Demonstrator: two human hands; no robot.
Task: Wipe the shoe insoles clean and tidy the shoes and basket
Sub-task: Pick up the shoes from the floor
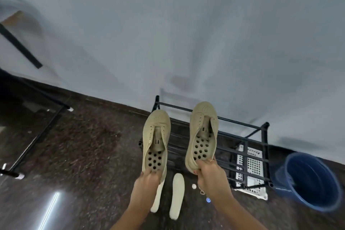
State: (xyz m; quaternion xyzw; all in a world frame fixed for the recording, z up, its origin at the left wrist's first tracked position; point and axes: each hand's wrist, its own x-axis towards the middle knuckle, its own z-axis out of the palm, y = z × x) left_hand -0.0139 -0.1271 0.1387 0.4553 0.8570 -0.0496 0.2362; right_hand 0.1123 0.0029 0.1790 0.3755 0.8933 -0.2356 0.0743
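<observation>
Closest to you, dead ahead at 12, the two insoles (177,196) lie side by side on the floor, out of the shoes. Over them your left hand (149,180) grips the heel of the left shoe (155,136) and your right hand (211,175) grips the heel of the right shoe (202,132), both in the air with toes pointing away. Beyond, at 1 o'clock, stands the rack (268,145) with the basket (253,164) under it, and the bucket (309,181) sits at 2. Held by the heel alone, a shoe may swing and slip, or a toe may snag between the rack's bars. Your left wrist hides part of one insole, the bars screen the basket's inside, and no cloth shows.
</observation>
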